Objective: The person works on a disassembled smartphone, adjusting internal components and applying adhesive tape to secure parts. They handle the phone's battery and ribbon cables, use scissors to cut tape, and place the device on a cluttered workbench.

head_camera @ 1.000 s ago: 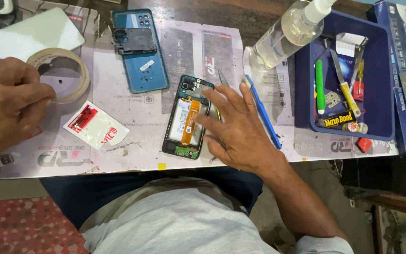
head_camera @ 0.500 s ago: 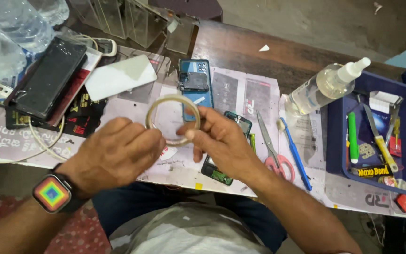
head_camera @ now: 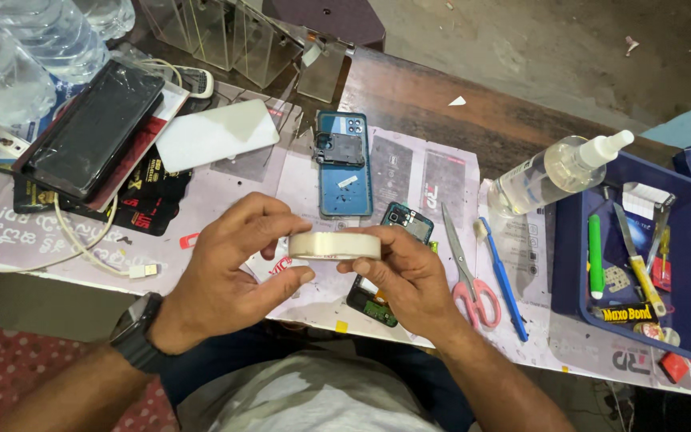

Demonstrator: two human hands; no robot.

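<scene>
Cluttered workbench [head_camera: 409, 92]: both hands, left hand [head_camera: 229, 268] and right hand [head_camera: 405, 280], clamp a tape roll [head_camera: 334, 246] above an opened phone [head_camera: 393, 232], scissors [head_camera: 469, 272] beside.

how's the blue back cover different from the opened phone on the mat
The blue back cover lies fully in view, away from both hands; the opened phone is mostly hidden under the right hand. The cover is a blue shell with a black camera piece on it; the phone shows dark internals. Both lie flat on the mat.

Pale tape roll [head_camera: 334, 246], flat, held aloft
</scene>
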